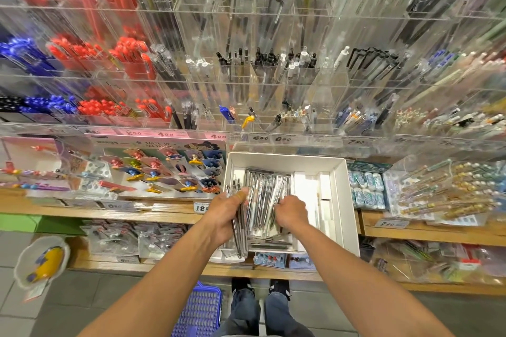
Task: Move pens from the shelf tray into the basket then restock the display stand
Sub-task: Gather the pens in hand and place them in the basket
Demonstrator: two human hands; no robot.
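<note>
1. My left hand (224,216) grips a bundle of wrapped pens (238,230) at the left edge of the white tray (339,200) on the wooden shelf (153,212).
2. My right hand (291,212) reaches down into the tray, fingers curled among the loose pens (262,191); I cannot tell whether it grips any.
3. The blue basket (201,309) sits on the floor beside my feet.
4. The clear display stand (273,76) rises behind the tray.

Bright, even shop light — glare on the acrylic display stand (246,44), edges blurred and bowed.

Blue basket (201,309) below the gripped bundle: cut by bottom edge; price labels (164,134) above: blurred; right hand (291,212) fingertips: hidden among pens (262,191).
</note>
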